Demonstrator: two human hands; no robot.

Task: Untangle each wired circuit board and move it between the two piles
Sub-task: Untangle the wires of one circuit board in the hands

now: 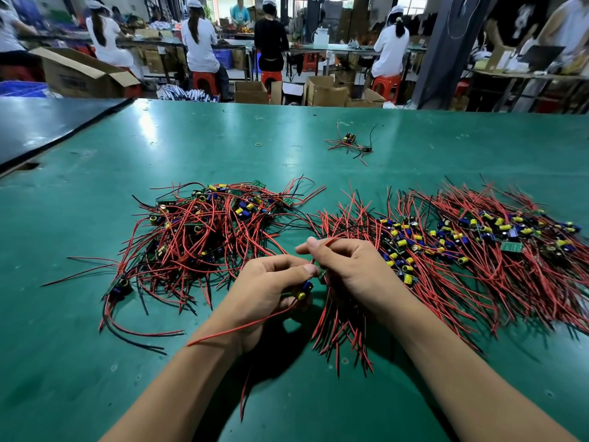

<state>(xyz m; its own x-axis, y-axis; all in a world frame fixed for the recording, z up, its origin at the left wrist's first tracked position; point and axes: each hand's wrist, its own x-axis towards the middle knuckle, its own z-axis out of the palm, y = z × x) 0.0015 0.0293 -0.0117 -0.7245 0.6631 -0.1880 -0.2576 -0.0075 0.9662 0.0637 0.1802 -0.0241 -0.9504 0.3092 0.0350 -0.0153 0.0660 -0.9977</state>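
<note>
Two heaps of wired circuit boards lie on the green table (159, 148): a tangled left pile (207, 231) and a combed right pile (462, 247), all red and black wires with yellow and blue capacitors. Between them, near the front, my left hand (267, 288) grips a small board (304, 290) with a blue and a yellow capacitor; a red wire trails from it over my left wrist. My right hand (347, 266) pinches a red wire (331, 240) just above that board, fingers curled. The two hands almost touch.
A small separate bunch of wired boards (350, 143) lies farther back on the table, with a rubber band (259, 143) to its left. A dark table (41, 122) adjoins on the left. Beyond the far edge people sit on red stools among cardboard boxes.
</note>
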